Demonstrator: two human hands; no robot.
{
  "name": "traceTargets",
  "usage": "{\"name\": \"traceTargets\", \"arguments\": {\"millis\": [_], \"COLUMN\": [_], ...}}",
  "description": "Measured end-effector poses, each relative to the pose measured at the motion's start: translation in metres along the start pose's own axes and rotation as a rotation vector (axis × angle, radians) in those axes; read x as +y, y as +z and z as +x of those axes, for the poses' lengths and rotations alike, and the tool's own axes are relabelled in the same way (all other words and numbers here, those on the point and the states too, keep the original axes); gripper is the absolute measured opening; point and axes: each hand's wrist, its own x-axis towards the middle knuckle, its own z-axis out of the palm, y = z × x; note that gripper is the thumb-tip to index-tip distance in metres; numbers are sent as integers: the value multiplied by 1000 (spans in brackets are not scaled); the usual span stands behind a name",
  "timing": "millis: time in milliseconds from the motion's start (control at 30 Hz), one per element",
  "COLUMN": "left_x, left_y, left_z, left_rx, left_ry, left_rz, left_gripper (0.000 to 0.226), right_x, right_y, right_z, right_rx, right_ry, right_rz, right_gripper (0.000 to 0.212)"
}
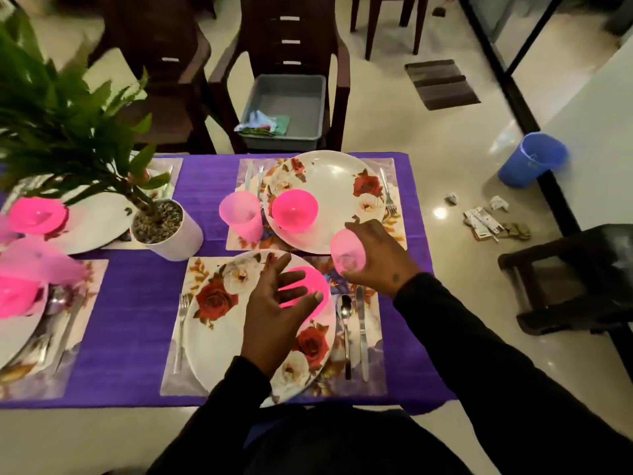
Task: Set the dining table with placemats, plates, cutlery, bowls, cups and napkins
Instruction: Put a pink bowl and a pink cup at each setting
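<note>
My right hand (380,255) grips a pink cup (346,251) over the top right corner of the near placemat (178,365). My left hand (277,310) hovers spread open above the pink bowl (317,286) on the near rose-patterned plate (219,323). A fork (181,334) lies left of that plate, a spoon (345,323) and knife (361,334) to its right. The far setting has a plate (335,186), pink bowl (295,210), pink cup (239,214) and fork (388,193).
A potted plant (164,228) stands mid-table on the purple cloth (137,323). More plates and pink bowls (37,216) sit at the left. A grey tub (284,111) with folded cloths rests on the far chair. A blue bin (532,159) stands on the floor at right.
</note>
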Motion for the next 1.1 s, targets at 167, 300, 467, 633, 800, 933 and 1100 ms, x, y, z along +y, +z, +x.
{"name": "traceTargets", "arguments": {"millis": [167,300,467,633,800,933,1100], "left_x": [2,8,15,18,31,51,68], "left_y": [7,13,19,24,25,20,12], "left_z": [-6,-7,-5,-8,-11,-3,2], "left_rx": [4,2,11,15,25,62,122], "left_ry": [-20,-21,3,25,81,158,227], "left_rz": [23,47,52,40,62,110,76], "left_gripper": [72,71,71,78,82,61,50], "right_x": [6,7,6,6,0,-16,-47], "right_y": [7,18,23,22,0,-30,-69], "right_z": [8,8,11,6,-4,-7,-26], "right_rx": [-67,-115,-131,-123,93,354,447], "right_ry": [10,11,30,14,-19,-103,-152], "right_rz": [-4,-19,25,-58,-81,36,388], "right_gripper": [96,97,100,114,94,51,28]}}
